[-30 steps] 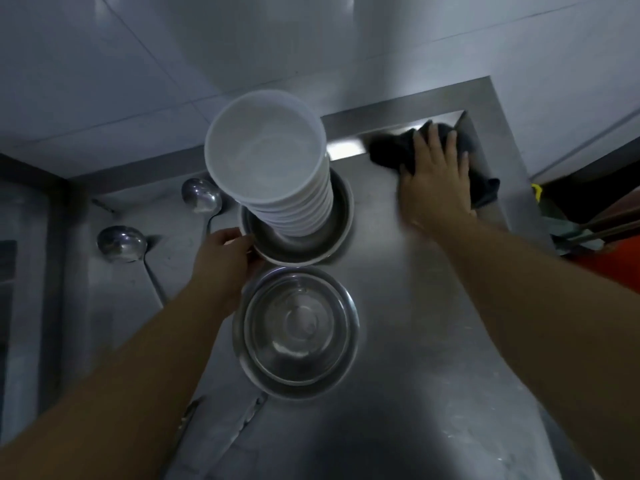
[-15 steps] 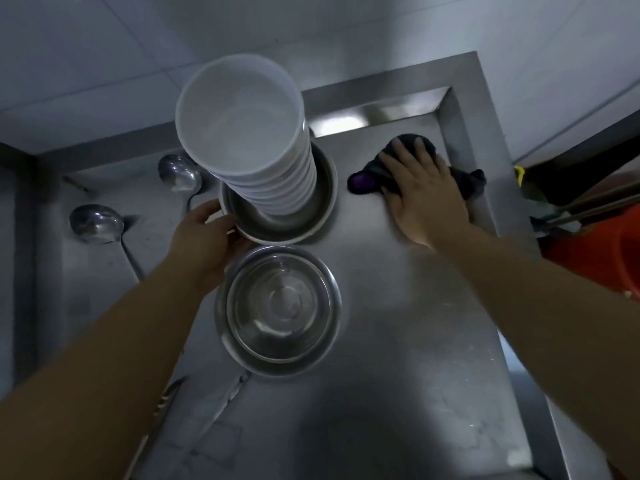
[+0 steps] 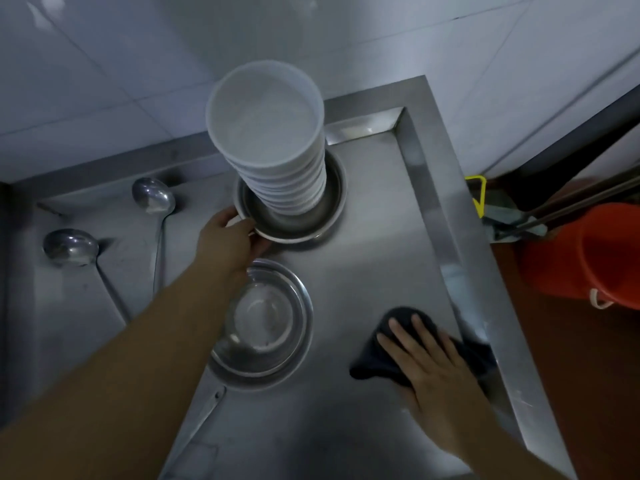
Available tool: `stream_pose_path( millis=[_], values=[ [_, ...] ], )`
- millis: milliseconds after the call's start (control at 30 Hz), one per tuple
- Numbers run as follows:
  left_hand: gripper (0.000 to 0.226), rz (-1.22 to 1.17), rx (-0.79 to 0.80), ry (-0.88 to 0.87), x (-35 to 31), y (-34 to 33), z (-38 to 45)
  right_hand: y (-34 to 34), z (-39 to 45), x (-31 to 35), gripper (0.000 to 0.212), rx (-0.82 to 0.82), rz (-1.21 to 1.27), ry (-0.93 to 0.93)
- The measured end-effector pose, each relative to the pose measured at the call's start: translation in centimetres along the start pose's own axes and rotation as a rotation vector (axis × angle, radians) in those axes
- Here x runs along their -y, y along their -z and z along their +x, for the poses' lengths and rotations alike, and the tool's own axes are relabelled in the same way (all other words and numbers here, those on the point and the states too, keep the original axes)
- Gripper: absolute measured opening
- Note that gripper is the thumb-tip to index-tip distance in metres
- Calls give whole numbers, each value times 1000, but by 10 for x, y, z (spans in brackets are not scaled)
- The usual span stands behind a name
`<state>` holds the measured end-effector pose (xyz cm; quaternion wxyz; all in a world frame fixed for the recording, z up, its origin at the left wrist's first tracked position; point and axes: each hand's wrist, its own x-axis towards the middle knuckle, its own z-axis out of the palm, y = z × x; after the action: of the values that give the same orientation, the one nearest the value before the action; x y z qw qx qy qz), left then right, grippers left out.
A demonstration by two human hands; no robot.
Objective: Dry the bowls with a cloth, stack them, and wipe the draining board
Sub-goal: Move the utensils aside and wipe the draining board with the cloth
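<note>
A tall stack of white bowls [image 3: 273, 140] stands inside a steel basin [image 3: 294, 223] at the back of the steel draining board [image 3: 374, 271]. My left hand [image 3: 228, 240] grips that basin's near-left rim. A second, empty steel basin [image 3: 266, 320] sits just in front of it, partly under my left forearm. My right hand [image 3: 429, 358] presses flat on a dark cloth [image 3: 384, 362] near the board's right edge, fingers straight.
Two steel ladles [image 3: 152, 199] [image 3: 69, 247] lie on the left part of the board. A raised steel rim [image 3: 460, 244] bounds the right side. Beyond it stand an orange bucket [image 3: 585, 258] and mop handles [image 3: 571, 206]. White tiled wall behind.
My right hand has dragged the cloth from the back right corner down the board toward me along the right rim. My left hand keeps hold of the basin.
</note>
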<state>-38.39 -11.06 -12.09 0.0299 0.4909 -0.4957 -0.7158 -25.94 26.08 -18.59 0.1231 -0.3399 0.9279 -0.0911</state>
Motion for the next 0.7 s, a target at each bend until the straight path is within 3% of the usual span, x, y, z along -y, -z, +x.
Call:
stream_pose_path(
  millis=[233, 433, 567, 700],
  values=[
    [37, -59, 16, 15, 11, -64, -19, 4, -41, 16, 65, -80, -41, -71],
    [40, -89, 61, 63, 22, -104, -29, 3, -74, 15, 68, -26, -33, -62],
    [37, -88, 85, 63, 24, -111, -31, 5, -70, 8, 67, -4, -33, -3],
    [29, 59, 62, 18, 32, -92, -42, 12, -26, -6, 75, 30, 23, 0]
  ],
)
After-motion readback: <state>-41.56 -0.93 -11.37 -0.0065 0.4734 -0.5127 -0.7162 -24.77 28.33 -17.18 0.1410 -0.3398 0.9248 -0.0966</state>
